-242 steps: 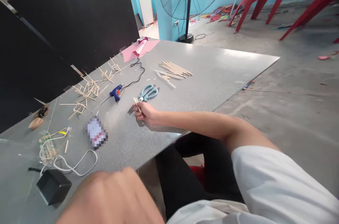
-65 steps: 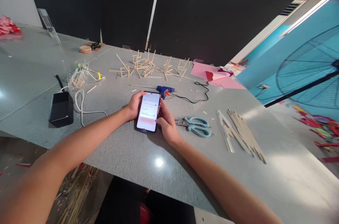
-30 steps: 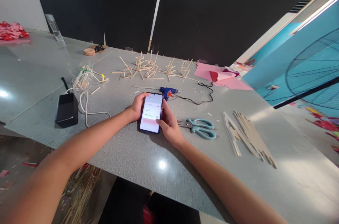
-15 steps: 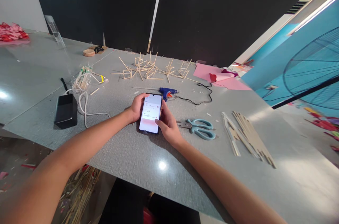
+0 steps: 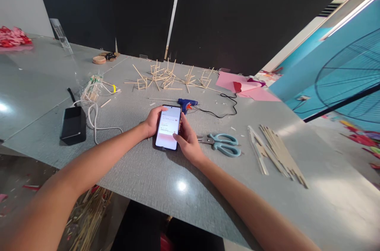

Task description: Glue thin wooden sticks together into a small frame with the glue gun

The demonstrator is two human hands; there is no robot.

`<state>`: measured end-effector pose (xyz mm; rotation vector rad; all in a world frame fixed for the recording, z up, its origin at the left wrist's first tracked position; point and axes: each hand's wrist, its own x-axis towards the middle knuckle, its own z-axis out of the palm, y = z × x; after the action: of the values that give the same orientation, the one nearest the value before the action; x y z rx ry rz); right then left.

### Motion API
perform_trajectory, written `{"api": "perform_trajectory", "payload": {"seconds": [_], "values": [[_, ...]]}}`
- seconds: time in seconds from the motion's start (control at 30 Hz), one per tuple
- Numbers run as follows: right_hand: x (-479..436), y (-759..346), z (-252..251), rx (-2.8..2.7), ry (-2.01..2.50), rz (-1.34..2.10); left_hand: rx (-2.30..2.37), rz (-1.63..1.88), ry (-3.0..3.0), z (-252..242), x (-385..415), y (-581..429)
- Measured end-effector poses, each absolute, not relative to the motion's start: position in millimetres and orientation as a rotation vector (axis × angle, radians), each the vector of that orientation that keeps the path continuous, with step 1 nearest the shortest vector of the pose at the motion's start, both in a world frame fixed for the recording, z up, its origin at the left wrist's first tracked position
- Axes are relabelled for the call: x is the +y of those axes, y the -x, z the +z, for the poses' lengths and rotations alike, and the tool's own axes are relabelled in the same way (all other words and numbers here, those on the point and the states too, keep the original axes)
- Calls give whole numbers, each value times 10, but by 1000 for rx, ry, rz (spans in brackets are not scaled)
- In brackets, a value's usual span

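A smartphone with a lit screen is held upright over the near part of the table. My left hand grips its left edge, the thumb at the upper corner. On the other side my right hand clasps it, thumb resting on the lower right of the screen. Just behind the phone lies a blue glue gun, partly covered by it and my fingers. Light-blue-handled scissors lie to the right of my right hand, blades toward it.
Frames of thin wooden sticks stand at the back. Loose flat sticks lie on the right, pink paper behind them. At left are a black box, a white cable and a bagged bundle. Dark panels rise behind the table.
Both hands keep hold of the phone with almost no movement. The whole view has shifted very slightly.
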<state>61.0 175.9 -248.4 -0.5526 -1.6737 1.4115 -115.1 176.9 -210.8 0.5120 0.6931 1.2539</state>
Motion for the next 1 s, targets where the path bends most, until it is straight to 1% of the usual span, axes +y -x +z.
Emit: {"api": "perform_trajectory", "payload": {"seconds": [0.2,0.33,0.5,0.83,1.0], "values": [[1770,-620,-2485,-1666,543,1443,685,1241,-501,-2123,1779,1163],[1734,-649,-2441,-1776,516,1459,683,1233,-486,-2108,1767,1165],[1672,-653,-2442,-1991,421,1347,704,1236,-445,-2088,1753,1160],[1722,-614,-2496,-2105,386,1066,692,1222,-442,-2117,1772,1163],[1724,-622,-2486,-2121,399,1052,676,1218,-448,-2136,1786,1170]]}}
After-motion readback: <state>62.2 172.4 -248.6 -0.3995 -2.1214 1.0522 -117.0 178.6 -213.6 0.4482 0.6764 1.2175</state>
